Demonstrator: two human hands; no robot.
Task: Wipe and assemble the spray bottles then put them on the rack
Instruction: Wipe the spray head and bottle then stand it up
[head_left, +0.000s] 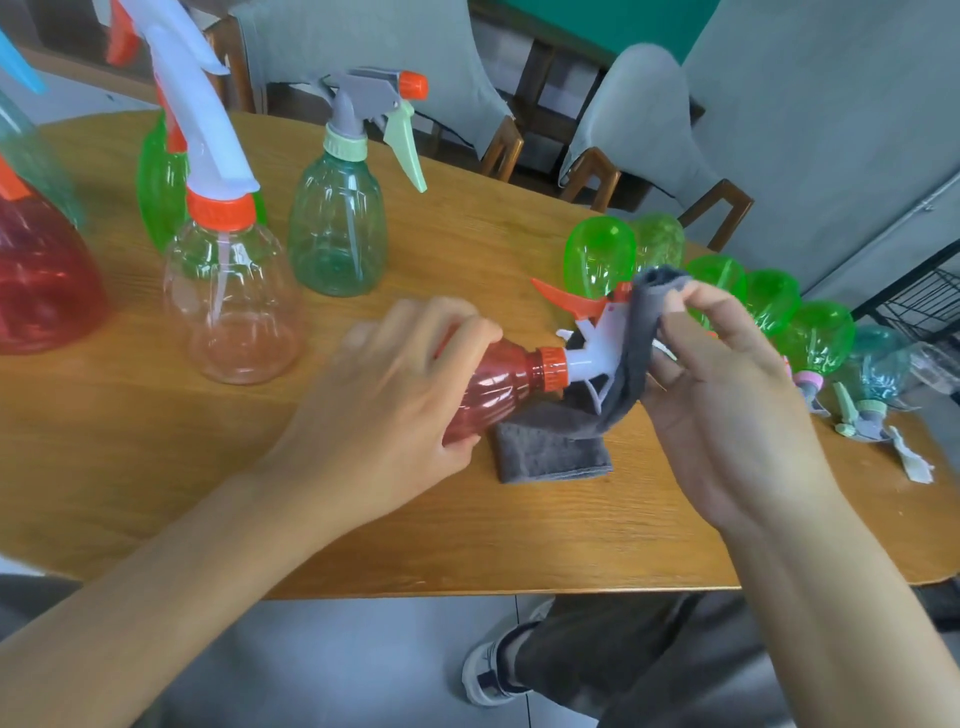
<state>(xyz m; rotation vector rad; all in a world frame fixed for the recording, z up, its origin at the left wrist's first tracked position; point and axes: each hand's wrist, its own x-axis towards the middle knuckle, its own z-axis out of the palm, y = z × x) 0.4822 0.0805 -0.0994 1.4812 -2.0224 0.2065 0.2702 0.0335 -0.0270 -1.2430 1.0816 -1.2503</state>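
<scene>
A small red spray bottle (493, 387) lies on its side over the table, its white and orange spray head (592, 338) pointing right. My left hand (395, 400) grips the red body. My right hand (727, 395) pinches a grey cloth (631, 364) draped over the spray head; the cloth's lower end (550, 449) rests on the wooden table (363, 519). Assembled bottles stand at the left: a clear one (234, 306), a teal one (337, 223), a large red one (41, 280) and a green one (158, 192).
Several green bottles (602, 260) lie in a row at the right, with a teal bottle (883, 369) and loose spray parts (852, 421) beyond them. A black wire rack (919, 296) stands at the far right edge. Grey-covered chairs (644, 114) sit behind the table.
</scene>
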